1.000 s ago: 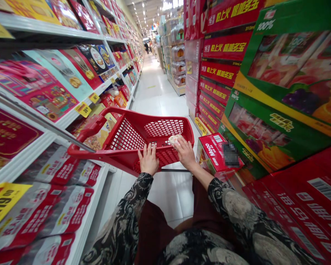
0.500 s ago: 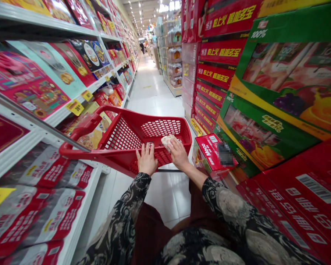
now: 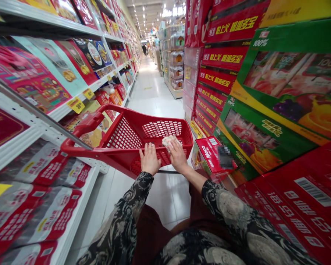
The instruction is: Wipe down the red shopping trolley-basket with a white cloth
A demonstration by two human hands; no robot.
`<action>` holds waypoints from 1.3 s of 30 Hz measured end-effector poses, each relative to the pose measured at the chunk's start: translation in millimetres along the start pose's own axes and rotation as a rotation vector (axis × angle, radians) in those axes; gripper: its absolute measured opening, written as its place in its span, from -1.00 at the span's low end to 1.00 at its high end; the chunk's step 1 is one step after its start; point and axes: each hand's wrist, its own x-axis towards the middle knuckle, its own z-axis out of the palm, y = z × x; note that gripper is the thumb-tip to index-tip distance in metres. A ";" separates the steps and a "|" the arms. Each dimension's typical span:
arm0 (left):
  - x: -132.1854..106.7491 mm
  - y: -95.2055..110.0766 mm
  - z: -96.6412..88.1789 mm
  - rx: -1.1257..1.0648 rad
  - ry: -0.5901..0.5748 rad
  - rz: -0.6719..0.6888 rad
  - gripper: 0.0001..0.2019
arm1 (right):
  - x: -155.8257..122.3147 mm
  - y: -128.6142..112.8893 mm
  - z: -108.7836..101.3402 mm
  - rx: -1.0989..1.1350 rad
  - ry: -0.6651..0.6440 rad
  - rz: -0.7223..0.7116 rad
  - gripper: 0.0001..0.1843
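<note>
A red plastic shopping cart basket [image 3: 127, 138] stands in front of me in a supermarket aisle. My left hand [image 3: 149, 160] curls over its near rim, fingers closed on the edge. My right hand [image 3: 178, 156] rests on the same rim just to the right, its fingers pressing a small pale crumpled thing [image 3: 168, 140], perhaps a cloth or tissue, against the rim. I cannot make out what that thing is. The inside of the basket looks bare where it shows.
Shelves of red packaged goods [image 3: 38, 173] run along the left. Stacked red and green drink cartons [image 3: 267, 110] rise on the right, with a red box [image 3: 208, 156] jutting out beside the basket. The tiled aisle floor [image 3: 154, 92] stretches ahead, with a distant person [image 3: 145, 49].
My right hand with the pale thing has slid left along the rim, closer to my left hand. The view has shifted slightly as the cart moves along the aisle.
</note>
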 end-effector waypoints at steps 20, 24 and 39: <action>-3.3 0.5 3.8 -0.030 0.019 0.009 -0.31 | 9.6 -23.5 -12.7 -0.023 -0.097 0.090 -0.56; -8.2 1.9 -1.6 -0.125 0.075 0.018 -0.39 | 21.6 -35.0 -9.2 0.121 -0.037 0.166 -0.60; 18.5 44.6 -3.5 -0.419 -0.052 0.052 -0.54 | 0.3 -14.5 -36.2 0.415 0.072 0.313 -0.49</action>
